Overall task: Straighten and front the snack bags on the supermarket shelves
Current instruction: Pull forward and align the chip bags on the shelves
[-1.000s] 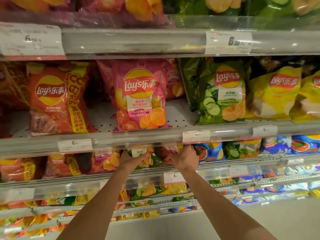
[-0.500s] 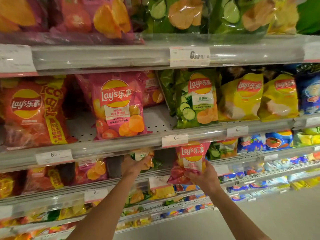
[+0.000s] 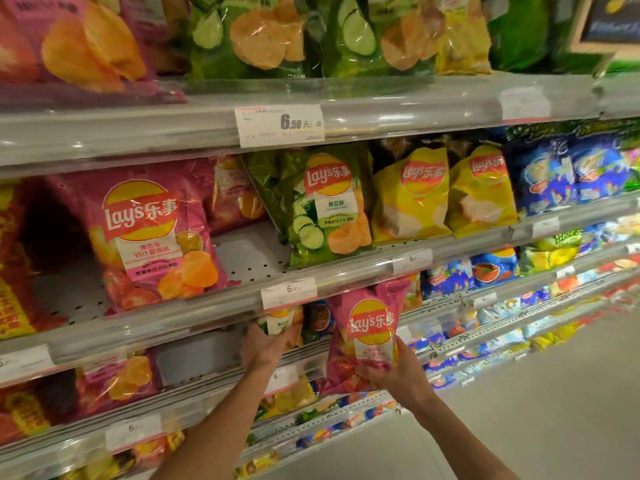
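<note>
Pink bag (image 3: 370,327) lifted clear | right hand (image 3: 398,374) grips bottom

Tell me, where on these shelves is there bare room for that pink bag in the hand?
Bare perforated shelf shows between the standing pink bag and the green cucumber bag. A dark gap opens left of that pink bag. Rightward, the yellow bags and blue bags stand packed. The right hand holds the pink bag.
</note>
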Available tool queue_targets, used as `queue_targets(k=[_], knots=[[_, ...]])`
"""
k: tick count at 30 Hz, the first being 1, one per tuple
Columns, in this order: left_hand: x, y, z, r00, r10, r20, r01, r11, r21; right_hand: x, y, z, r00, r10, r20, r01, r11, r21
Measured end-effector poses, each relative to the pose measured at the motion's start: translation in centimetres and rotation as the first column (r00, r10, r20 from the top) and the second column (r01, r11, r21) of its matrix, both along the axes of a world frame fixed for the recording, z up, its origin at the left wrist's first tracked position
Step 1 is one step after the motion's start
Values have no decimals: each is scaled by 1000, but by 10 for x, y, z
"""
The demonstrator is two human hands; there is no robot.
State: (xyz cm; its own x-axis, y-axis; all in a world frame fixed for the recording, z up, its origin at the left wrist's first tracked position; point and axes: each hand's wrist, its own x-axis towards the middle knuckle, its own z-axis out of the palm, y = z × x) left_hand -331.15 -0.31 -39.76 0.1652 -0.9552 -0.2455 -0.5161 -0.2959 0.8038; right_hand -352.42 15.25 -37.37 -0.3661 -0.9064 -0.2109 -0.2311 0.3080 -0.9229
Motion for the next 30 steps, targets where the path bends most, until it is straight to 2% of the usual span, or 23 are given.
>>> queue_targets(k=[4,9,14,16,18,20,23,25,27,30], knots=[[-3,-4,-6,988,-80,133,76,996,36,8,1,1,999,42,4,-42,999,-4],[9,-8,-7,981,-188,-46,190,980,61,28,4,2,998,64,20,-64,998,4],[49,9,-7,954,-292,-68,296,954,55,64,1,2,995,92,29,-93,995,22],[73,25,-3,943,-332,19,331,943,21,85,-4,2,992,121,28,-121,992,28],[102,41,2,912,-340,230,366,927,-81,108,-13,4,987,161,25,-162,986,28],[137,56,6,859,-307,409,412,890,-197,132,-25,7,979,203,28,-204,978,32],[191,72,5,782,-190,594,447,836,-320,170,-47,10,965,264,12,-264,964,29],[223,78,5,710,-156,686,444,856,-265,193,-66,12,955,297,10,-297,955,13],[248,82,4,627,-197,753,417,902,-111,210,-85,13,950,313,-12,-312,950,17],[273,81,-3,531,-303,791,420,905,65,228,-114,13,953,299,-59,-298,954,15]])
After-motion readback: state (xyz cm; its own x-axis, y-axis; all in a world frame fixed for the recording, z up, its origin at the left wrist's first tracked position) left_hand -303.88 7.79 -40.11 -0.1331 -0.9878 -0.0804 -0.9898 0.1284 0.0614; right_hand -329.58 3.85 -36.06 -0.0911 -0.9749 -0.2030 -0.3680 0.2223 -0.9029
